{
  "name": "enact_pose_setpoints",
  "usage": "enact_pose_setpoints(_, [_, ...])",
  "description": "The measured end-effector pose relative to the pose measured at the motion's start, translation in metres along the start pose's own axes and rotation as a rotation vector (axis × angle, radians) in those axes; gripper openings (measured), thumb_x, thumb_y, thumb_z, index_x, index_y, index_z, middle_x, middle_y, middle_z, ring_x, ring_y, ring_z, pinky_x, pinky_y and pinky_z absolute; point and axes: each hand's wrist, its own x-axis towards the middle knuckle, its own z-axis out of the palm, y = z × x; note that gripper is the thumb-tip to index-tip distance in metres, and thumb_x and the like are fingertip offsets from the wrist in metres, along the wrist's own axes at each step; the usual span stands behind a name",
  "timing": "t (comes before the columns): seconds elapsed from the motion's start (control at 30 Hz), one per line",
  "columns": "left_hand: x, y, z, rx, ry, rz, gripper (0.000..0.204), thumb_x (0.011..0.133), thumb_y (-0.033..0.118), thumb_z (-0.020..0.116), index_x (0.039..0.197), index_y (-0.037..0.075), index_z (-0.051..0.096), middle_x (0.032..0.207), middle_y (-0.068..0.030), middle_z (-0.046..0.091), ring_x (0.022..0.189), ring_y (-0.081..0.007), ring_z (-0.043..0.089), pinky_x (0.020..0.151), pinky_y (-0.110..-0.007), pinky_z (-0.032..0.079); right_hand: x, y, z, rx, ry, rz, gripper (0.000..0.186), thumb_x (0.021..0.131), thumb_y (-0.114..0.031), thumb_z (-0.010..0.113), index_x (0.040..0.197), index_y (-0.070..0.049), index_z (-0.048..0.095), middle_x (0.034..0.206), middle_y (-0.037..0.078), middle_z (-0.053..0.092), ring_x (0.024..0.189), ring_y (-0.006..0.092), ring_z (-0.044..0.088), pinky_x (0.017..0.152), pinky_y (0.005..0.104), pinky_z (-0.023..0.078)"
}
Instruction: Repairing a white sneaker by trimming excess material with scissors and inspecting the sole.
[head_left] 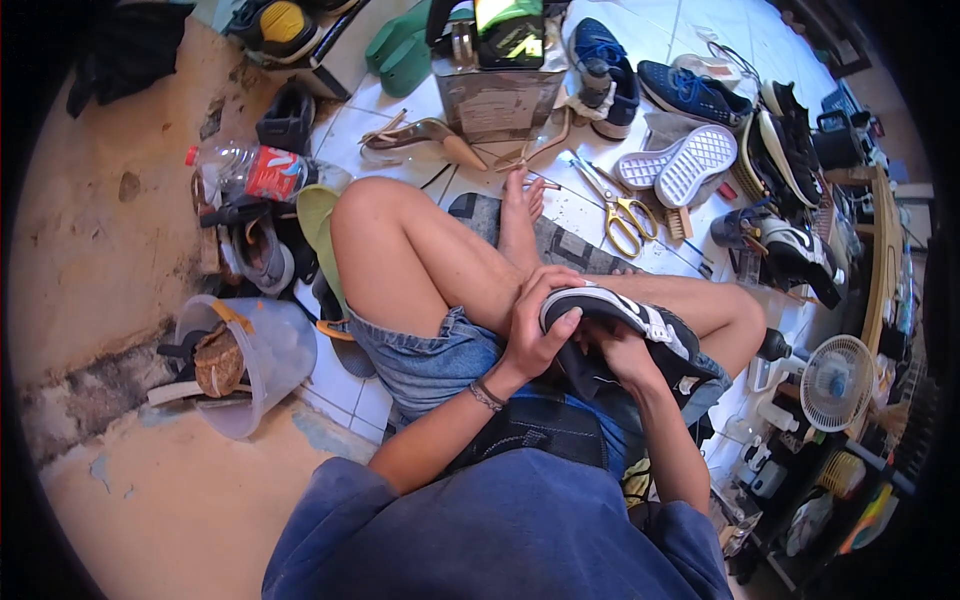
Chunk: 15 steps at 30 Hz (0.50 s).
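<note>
A black and white sneaker (655, 322) lies tilted over my lap, its white-edged sole side upward. Wrapped round one end of it is my left hand (540, 325), closed, with the thumb pressed on the dark part and a bracelet at the wrist. My right hand (622, 352) is closed at the sneaker's underside; its fingertips are partly hidden by the shoe. Dark material hangs below the shoe between my hands. On the floor beyond my legs lie gold-handled scissors (628, 222) and a small wooden brush (679, 223).
Ahead stand a box (500, 105), a heeled shoe (425, 140), green clogs (400, 52) and blue sneakers (690, 92). White soles (682, 165) lie right of them. At left are a bottle (270, 172) and a tipped clear bucket (285, 350); at right, a small fan (837, 383).
</note>
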Motion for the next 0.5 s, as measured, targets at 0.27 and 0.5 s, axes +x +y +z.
enact_pose_setpoints(0.27, [-0.003,-0.008,0.003,-0.178,0.049,-0.109,0.034,0.091,0.026,0.062,0.109,-0.002,0.063,0.113,-0.0157,0.062,0.109,-0.0278,0.06,0.1,-0.037,0.044,-0.019,-0.022,-0.004,-0.94,0.168,-0.408,0.026,0.091,-0.008,0.065,0.114,0.003,0.06,0.099,0.025,0.065,0.094,0.0454,0.063,0.086,0.0464,0.05])
enact_pose_setpoints(0.5, [0.001,-0.008,0.002,-0.139,-0.005,-0.058,0.036,0.09,0.025,0.058,0.111,-0.004,0.063,0.115,-0.0179,0.061,0.112,-0.0274,0.058,0.102,-0.037,0.042,-0.031,-0.02,-0.01,-1.048,0.159,-0.29,0.033,0.083,-0.009,0.07,0.111,0.005,0.06,0.104,0.029,0.065,0.099,0.0459,0.064,0.087,0.0485,0.052])
